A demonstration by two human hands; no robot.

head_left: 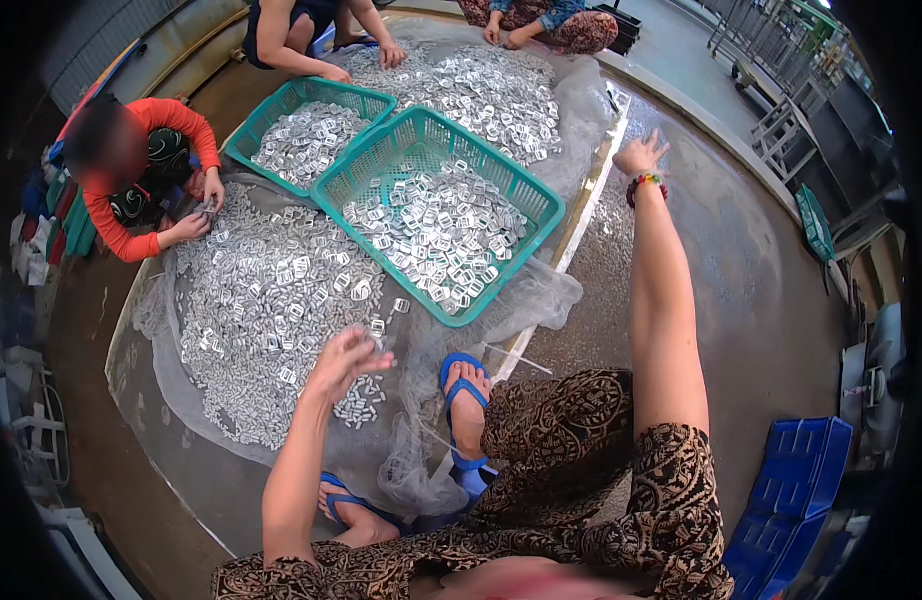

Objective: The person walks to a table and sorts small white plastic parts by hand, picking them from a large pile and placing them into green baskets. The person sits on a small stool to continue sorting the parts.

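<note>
My left hand (pixel 349 362) hovers over the near edge of a heap of small silvery metal pieces (pixel 266 290), slightly blurred, its fingers apart and nothing visible in them. A few flat buckle-like pieces (pixel 378 328) lie or hang just beyond its fingertips; I cannot tell which. My right arm reaches far forward and right, and my right hand (pixel 642 155) is spread over the wet floor, away from the metal. Ahead, a green plastic basket (pixel 331 195) holds many loose buckle-like pieces (pixel 446 235). Some of its mesh bottom shows at the far left.
A second green basket (pixel 243 150) with similar pieces stands behind it. Another heap (pixel 491 100) lies beyond on netting (pixel 581 90). A person in orange (pixel 111 215) handles pieces at left; two others crouch at the far side. Blue crates (pixel 786 500) stand at lower right.
</note>
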